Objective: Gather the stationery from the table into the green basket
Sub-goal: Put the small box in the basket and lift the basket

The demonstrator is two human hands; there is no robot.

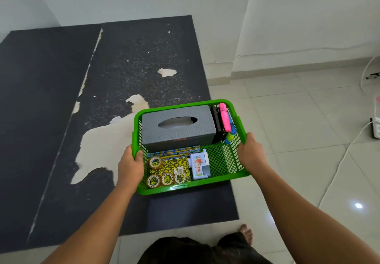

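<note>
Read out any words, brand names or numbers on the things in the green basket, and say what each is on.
No text in the green basket is legible.
Grey tissue box: small reddish mark on its front edge, too blurred to read.
Yellow patterned notebook: small white label, too small to read.
White box with a cartoon figure: tiny marks above the figure, blurred.

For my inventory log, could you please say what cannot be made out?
Head view:
- Under the grey tissue box in the green basket: hidden by the box.
- Black item beside the pink highlighter: seen edge-on, kind unclear.
- Left hand and right hand fingertips: hidden by the basket's rim.
</note>
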